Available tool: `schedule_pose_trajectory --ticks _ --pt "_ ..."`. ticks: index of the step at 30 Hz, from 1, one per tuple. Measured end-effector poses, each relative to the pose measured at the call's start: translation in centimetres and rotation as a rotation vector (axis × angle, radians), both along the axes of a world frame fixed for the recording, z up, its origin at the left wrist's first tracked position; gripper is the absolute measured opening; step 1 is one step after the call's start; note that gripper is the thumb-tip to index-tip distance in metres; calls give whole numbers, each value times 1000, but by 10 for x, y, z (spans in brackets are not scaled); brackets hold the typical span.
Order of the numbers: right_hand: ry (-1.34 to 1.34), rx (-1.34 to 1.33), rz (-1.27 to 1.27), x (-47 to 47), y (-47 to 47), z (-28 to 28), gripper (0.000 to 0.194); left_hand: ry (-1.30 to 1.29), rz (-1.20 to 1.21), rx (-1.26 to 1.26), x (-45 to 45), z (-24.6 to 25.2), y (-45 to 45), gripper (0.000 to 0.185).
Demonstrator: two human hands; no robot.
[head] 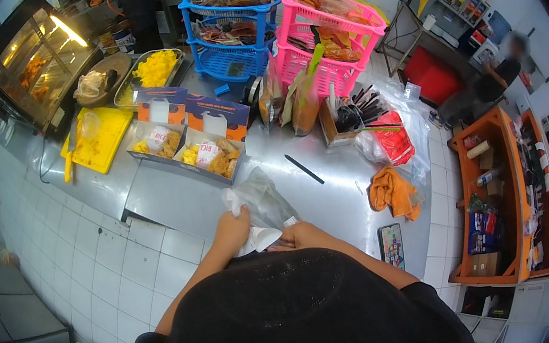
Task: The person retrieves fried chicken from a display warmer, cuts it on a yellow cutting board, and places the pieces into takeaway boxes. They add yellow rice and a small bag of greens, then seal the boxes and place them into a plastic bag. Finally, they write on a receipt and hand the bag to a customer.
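My left hand [235, 229] grips the bunched edge of a translucent plastic bag [262, 197], close to my body at the steel table's front edge. My right hand [300, 235] is closed on something white near the bag's other side; my fingers partly hide it. Between both hands lies a curled piece of white paper [265, 238]. Beyond the bag stand two open meal boxes, the left one [146, 158] and the right one [206, 173], each holding wrapped rice, yellow food and fried pieces. A black pen-like stick [304, 169] lies on the table to the right of the bag.
On the left are a yellow cutting board [110, 142], a knife [69, 161] and a heated display case [36, 68]. Behind stand blue [233, 64] and pink [323, 70] tiered racks. An orange cloth [390, 192] and smartphone [391, 247] lie right. Other people are farther back.
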State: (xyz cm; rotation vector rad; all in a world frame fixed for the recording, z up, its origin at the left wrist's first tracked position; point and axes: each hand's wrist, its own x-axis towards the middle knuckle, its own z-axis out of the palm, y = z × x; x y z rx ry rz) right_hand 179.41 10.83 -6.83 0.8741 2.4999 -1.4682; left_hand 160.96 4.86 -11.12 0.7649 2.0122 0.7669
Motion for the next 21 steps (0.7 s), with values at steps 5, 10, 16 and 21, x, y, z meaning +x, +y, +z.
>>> schedule_pose_trajectory --ticks 5,10,16,21 --pt "138 291 8 9 -8 -3 44 -35 24 -5 -8 -11 -2 60" --pt "-64 389 6 32 -11 4 40 19 -9 -2 -10 -13 1 57" --pt "-158 399 -174 30 1 7 29 -185 -145 30 -9 -3 4 56" --pt "-252 611 -242 24 5 -3 28 -480 -204 219 3 6 7 46"
